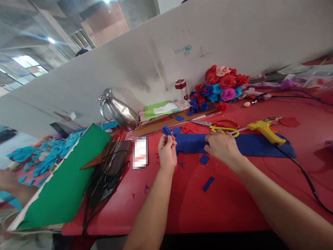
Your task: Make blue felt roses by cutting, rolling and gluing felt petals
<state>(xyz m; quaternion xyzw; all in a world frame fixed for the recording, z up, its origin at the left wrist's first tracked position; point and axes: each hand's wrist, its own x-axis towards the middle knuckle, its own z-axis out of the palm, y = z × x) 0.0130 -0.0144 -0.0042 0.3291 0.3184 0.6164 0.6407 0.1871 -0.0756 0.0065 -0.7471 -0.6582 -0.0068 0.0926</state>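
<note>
My left hand (168, 149) is closed, pinching a small dark-blue fabric flower (166, 130) upright between thumb and fingertips. My right hand (223, 146) rests over a long dark-blue strip of sheet material (255, 145), its fingers curled down; what they grip, if anything, is hidden. Beside the right hand lie yellow scissor handles (224, 130) and scissors with red handles (229, 122). A yellow glue gun (267, 130), with a pale glue stick (240, 131) at its rear, lies across the strip. Blue cut pieces (204, 159) and red petal pieces (190, 127) are close by.
Along the wall stand a steel jug (121, 113), a red-lidded jar (182, 93) and a heap of fabric roses (221, 85). A green board (65, 180) and dark bag (109, 180) lie left. The gun's black cord (301, 170) trails right. Another person's hand (15, 184) shows far left.
</note>
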